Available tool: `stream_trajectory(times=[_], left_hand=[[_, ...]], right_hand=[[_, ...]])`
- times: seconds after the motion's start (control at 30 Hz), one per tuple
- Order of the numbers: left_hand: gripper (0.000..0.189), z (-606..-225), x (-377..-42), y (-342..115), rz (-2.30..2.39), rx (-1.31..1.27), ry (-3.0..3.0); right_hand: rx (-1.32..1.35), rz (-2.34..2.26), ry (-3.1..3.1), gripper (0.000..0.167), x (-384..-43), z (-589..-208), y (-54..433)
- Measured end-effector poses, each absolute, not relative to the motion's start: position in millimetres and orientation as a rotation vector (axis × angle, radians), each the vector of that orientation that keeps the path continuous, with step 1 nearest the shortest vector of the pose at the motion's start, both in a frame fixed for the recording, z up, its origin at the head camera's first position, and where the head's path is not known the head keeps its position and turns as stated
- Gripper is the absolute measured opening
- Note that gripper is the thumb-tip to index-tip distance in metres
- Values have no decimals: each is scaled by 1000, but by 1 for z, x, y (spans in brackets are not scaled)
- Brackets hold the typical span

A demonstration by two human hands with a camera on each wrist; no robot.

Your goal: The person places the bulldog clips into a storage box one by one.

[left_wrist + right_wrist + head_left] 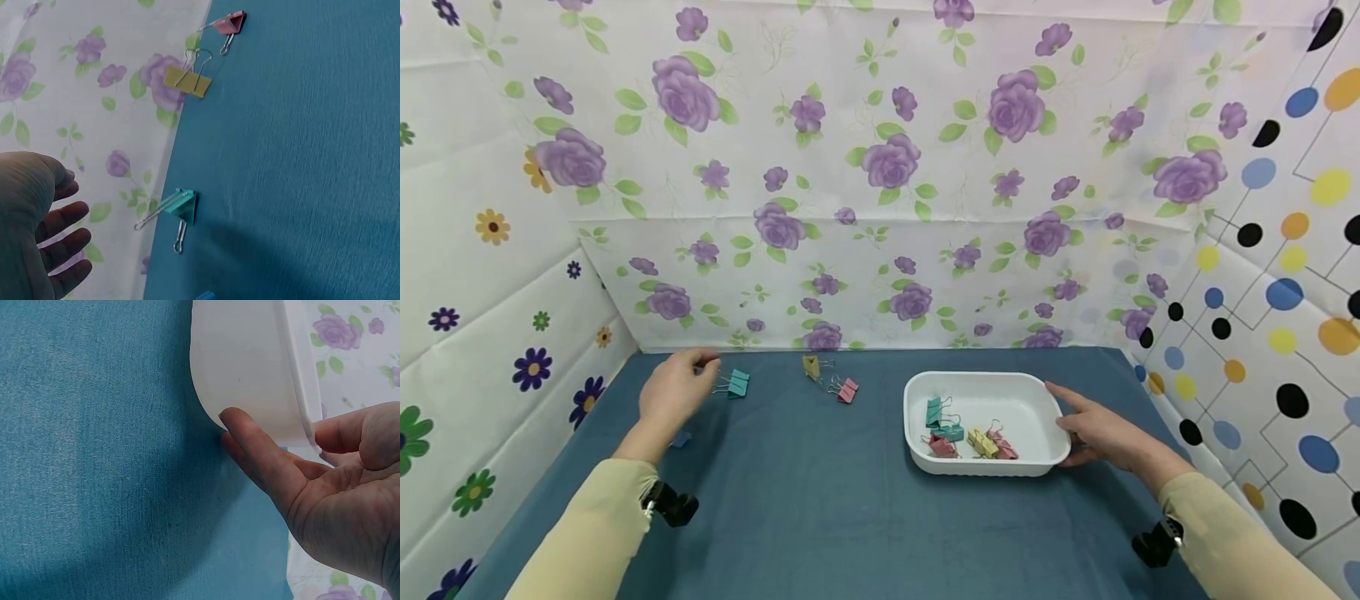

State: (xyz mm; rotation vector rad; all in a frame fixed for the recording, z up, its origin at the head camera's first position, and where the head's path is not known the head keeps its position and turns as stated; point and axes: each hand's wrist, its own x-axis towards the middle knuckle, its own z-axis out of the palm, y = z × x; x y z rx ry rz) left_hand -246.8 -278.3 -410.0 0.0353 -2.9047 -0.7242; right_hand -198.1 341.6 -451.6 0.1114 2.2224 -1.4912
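Note:
My left hand [677, 387] hovers at the back left, fingers loosely bent and nothing in them. Just right of it lies a teal binder clip [738, 383], which the left wrist view shows apart from the fingers. My right hand [1105, 432] holds the right end of a white plastic tray [1037, 417], with digits at its rim and low on its outer wall. Inside the tray are teal binder clips [947, 432], pink binder clips [943, 447] and a yellow binder clip [982, 443].
A yellow binder clip [812, 367] and a pink binder clip [847, 390] lie near the back edge of the blue cloth [820, 517]. A small blue object [681, 439] is partly hidden beside the left forearm. Patterned sheets [880, 275] stand around the table.

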Motion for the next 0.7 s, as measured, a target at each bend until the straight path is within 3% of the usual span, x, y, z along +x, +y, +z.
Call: stream_trajectory(times=[0.7], left_hand=[[44, -430, -266, -301, -721, 260, -3068]], right_hand=[[109, -1506, 2216, 72, -199, -455, 344]])
